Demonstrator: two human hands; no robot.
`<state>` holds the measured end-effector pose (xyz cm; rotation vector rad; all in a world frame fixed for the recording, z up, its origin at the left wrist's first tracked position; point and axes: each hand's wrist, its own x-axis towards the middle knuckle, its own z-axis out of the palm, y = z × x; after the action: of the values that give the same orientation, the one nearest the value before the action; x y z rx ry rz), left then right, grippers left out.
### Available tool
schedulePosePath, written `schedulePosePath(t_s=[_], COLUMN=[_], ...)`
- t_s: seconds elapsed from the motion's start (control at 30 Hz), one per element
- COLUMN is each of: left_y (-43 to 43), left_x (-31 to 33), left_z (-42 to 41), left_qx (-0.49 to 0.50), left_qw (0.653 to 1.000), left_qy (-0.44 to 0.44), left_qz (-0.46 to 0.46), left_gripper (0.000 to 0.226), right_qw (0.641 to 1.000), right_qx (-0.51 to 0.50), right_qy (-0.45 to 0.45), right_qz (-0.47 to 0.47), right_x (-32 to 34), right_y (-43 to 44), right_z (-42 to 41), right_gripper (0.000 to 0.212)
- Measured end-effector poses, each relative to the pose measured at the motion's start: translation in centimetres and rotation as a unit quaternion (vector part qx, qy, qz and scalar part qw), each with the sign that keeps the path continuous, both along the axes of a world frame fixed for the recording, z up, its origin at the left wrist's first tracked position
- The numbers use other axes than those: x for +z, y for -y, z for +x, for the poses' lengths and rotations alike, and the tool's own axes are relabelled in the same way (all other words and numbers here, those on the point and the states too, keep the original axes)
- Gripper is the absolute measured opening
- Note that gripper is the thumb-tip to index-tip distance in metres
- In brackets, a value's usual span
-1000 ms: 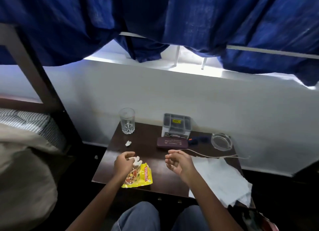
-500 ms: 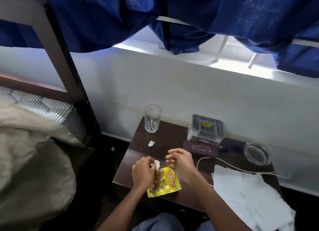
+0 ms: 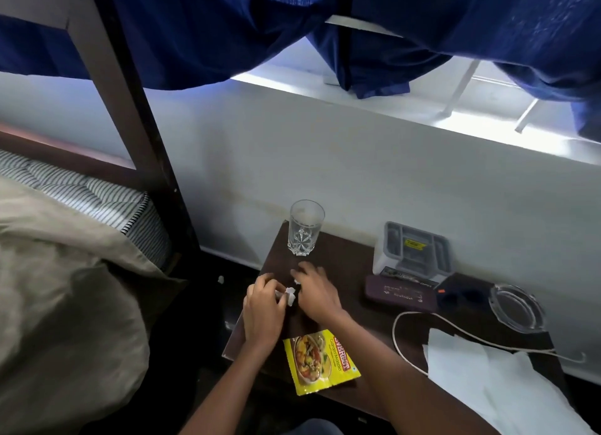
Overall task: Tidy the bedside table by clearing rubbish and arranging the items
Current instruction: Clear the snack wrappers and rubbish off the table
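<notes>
My left hand [image 3: 261, 314] grips a crumpled white paper wad [image 3: 288, 295] at the left side of the dark bedside table [image 3: 354, 265]. Right beside it, my right hand [image 3: 317, 296] reaches toward the glass, and its thumb and fingertips pinch a small white paper scrap [image 3: 296, 281] on the tabletop. A yellow spice packet [image 3: 320, 361] lies flat near the front edge, below both hands and touched by neither.
A drinking glass [image 3: 305, 228] stands at the back left. A grey organiser box [image 3: 413, 251], maroon case [image 3: 400, 293], glass ashtray [image 3: 517, 306], white cord [image 3: 403, 317] and white paper sheets [image 3: 487, 376] fill the right. The bed [image 3: 65, 272] lies left, with a scrap on the floor [image 3: 221, 279].
Both hands have moved up off the yellow packet toward the glass. My right hand now covers the small scrap. The view has shifted left and closer.
</notes>
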<state>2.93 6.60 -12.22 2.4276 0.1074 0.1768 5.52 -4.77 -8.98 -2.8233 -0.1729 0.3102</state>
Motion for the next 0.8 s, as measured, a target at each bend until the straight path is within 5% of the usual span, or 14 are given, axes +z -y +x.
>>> schedulePosePath(t_s=[0.23, 0.3, 0.4, 0.47, 0.57, 0.8], left_y=[0.0, -0.2, -0.1, 0.6, 2.8, 9.6], left_x=[0.7, 1.0, 1.9, 3.0, 4.9, 9.3], left_z=[0.4, 0.6, 0.8, 0.7, 0.0, -3.8], left_qx=[-0.04, -0.013, 0.021, 0.033, 0.04, -0.035], left_qw=[0.996, 0.999, 0.992, 0.98, 0.944, 0.854], left_qy=[-0.001, -0.039, -0.097, -0.118, -0.155, -0.197], left_qz=[0.082, 0.027, -0.074, -0.155, -0.289, -0.48], left_gripper=[0.008, 0.004, 0.001, 0.008, 0.018, 0.01], right_qw=[0.991, 0.995, 0.984, 0.912, 0.748, 0.683], right_qx=[0.056, 0.028, -0.132, -0.265, -0.348, -0.333], right_qy=[0.079, 0.073, 0.04, -0.005, -0.056, -0.02], right_qz=[-0.092, -0.057, 0.117, 0.313, 0.562, 0.649], right_x=[-0.6, -0.9, -0.9, 0.3, 3.3, 8.0], right_y=[0.5, 1.2, 2.2, 2.9, 4.3, 9.5], right_z=[-1.0, -1.4, -1.8, -2.5, -4.4, -8.8], right_gripper=[0.02, 0.02, 0.022, 0.015, 0.012, 0.009])
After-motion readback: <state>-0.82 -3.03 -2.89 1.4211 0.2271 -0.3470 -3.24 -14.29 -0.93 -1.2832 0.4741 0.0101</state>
